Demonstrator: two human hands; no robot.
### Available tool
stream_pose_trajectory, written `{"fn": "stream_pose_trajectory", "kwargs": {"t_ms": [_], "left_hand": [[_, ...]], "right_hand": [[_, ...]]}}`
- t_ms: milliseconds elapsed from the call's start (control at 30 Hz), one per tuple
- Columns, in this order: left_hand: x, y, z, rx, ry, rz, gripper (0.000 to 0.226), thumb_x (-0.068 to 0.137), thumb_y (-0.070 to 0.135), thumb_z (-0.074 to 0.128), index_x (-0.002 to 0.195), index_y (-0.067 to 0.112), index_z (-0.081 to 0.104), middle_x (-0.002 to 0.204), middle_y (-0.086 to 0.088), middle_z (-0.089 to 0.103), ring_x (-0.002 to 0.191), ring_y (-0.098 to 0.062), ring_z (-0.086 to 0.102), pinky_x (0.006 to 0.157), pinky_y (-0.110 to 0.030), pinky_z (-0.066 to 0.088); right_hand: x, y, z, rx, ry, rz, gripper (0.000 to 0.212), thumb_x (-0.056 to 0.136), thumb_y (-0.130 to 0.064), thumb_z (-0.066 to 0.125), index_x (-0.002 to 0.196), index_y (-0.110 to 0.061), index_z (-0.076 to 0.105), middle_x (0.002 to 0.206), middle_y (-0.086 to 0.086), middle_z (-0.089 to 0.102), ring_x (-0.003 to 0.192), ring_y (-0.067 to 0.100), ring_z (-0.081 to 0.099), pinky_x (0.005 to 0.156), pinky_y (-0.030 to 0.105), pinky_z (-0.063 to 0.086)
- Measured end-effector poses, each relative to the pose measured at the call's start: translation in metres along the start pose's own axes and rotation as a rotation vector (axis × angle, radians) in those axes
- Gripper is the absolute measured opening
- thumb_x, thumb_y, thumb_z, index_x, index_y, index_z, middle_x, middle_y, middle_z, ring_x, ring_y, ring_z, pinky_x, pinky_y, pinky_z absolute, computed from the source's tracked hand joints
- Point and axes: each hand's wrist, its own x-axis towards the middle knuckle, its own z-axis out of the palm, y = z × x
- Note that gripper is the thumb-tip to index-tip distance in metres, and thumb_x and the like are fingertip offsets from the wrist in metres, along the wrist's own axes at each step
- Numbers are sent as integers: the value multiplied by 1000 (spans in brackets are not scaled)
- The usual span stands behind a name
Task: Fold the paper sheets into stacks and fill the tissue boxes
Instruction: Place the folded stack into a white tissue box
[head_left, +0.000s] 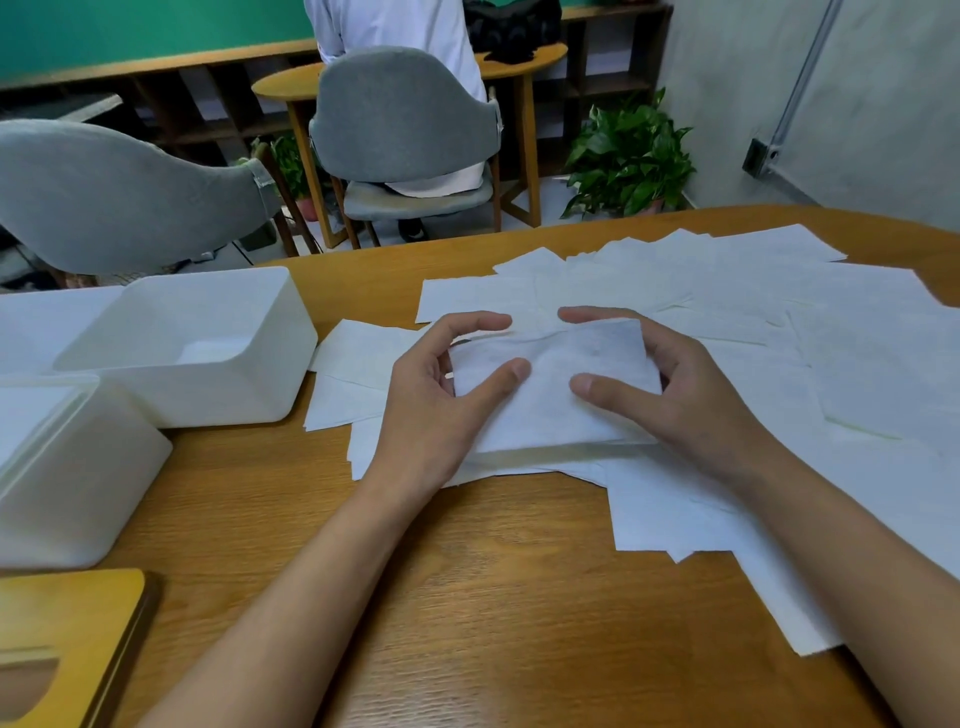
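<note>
We hold the folded stack (550, 410) to the right of the open white box (208, 395), well apart from it, resting on the loose sheets (779, 322) that spread further right of the box across the table (467, 597). Our left hand (441, 400) and right hand (680, 400) each curl round one end of the stack, thumbs pressing on top and fingers hooked over its far edge.

The paper looks thin and limp, so we judge that the stack may sag in the middle or fan apart if we lift it by its ends alone. A loose sheet beneath may cling and drag along toward the box. If the stack enters askew, its corners could catch the box rim and crumple.

We can read no brand, label or writing on the box, on the second white box (78, 493) just nearer than it, or on the paper.
</note>
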Motion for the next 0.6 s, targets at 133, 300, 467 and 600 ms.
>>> {"fn": "stream_pose_trajectory", "kwargs": {"t_ms": [133, 300, 467, 600], "left_hand": [[0, -2, 0, 5, -10, 9, 33, 89, 21, 84, 120, 25, 71, 117, 6, 73, 98, -9, 71, 72, -20, 55], [-3, -5, 3, 114, 105, 104, 46, 87, 27, 86, 126, 30, 64, 113, 14, 67, 99, -6, 64, 75, -20, 51], [-1, 9, 0, -39, 18, -82, 54, 94, 28, 76, 142, 31, 52, 111, 16, 66, 93, 15, 64, 73, -7, 50], [-2, 11, -2, -76, -58, -88, 47, 96, 16, 74, 140, 26, 58, 83, 23, 77, 75, 3, 72, 62, -9, 50]], "right_hand": [[1, 1, 3, -31, 15, -38, 49, 96, -15, 71, 136, -40, 62, 121, -21, 69, 108, 5, 68, 81, 18, 55], [1, 2, 3, -95, 42, -70, 65, 97, -15, 71, 149, -46, 47, 147, -28, 51, 136, 0, 50, 115, 34, 45], [4, 0, -5, -58, 88, -80, 83, 94, -18, 75, 157, -49, 30, 154, -40, 34, 145, -11, 32, 126, 33, 27], [5, -2, -2, 54, 41, -66, 86, 93, -15, 72, 157, -49, 26, 148, -37, 45, 135, -3, 52, 109, 26, 49]]}}
